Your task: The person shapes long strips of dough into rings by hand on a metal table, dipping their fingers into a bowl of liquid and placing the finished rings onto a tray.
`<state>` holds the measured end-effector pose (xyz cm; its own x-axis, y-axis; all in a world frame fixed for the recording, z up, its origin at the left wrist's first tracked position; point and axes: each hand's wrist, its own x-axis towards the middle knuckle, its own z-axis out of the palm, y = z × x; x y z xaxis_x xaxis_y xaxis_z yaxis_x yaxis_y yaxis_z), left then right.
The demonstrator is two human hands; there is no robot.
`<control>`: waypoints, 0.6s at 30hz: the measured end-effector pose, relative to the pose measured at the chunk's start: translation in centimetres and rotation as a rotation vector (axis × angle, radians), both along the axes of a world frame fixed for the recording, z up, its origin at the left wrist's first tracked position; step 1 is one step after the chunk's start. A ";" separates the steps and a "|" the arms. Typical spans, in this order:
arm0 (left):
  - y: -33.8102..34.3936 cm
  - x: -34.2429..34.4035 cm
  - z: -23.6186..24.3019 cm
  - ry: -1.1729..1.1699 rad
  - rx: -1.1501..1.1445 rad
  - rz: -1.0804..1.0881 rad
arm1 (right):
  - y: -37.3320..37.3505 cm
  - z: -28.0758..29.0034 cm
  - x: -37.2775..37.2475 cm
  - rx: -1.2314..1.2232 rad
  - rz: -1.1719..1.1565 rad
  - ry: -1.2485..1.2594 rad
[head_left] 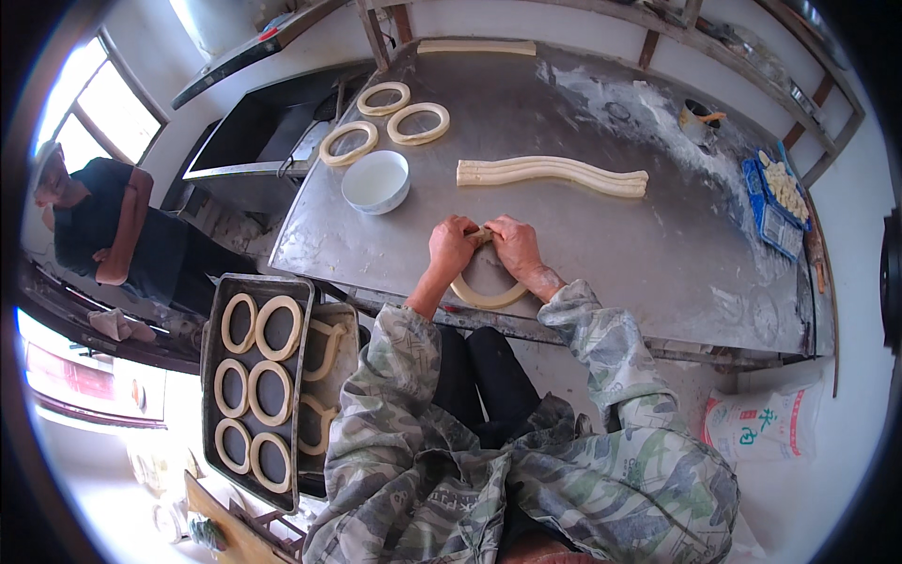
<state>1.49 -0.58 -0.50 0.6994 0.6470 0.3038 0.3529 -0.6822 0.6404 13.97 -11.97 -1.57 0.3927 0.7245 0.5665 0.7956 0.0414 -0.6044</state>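
My left hand (454, 249) and my right hand (515, 249) meet at the top of a dough ring (489, 299) near the table's front edge, their fingers closed on the dough where it joins. Just beyond them lie several long dough strips (552, 177) side by side. A white bowl (375, 181) sits left of my hands, with three more dough rings (417, 124) behind it on the steel table (639, 282).
Trays (299, 395) of dough rings stand at the lower left. A person (113, 221) with crossed arms stands left. Flour, a small pot (696, 122) and a blue package (757, 207) are at the right. Another strip (476, 46) lies at the back.
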 end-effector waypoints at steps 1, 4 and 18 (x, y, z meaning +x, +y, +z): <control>-0.1 0.0 -0.1 -0.006 0.004 -0.002 | 0.0 0.0 -0.2 0.005 0.000 0.014; -0.2 0.2 -0.3 -0.016 0.004 -0.002 | 0.1 0.1 -0.6 0.011 -0.012 0.023; 0.0 0.4 -0.2 0.047 0.091 -0.046 | 0.2 0.7 0.0 -0.041 0.014 0.226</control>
<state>1.89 -0.57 -0.70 0.7423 0.5854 0.3260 0.3482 -0.7527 0.5588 13.94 -11.78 -0.82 0.4960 0.7514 0.4351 0.6397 0.0227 -0.7683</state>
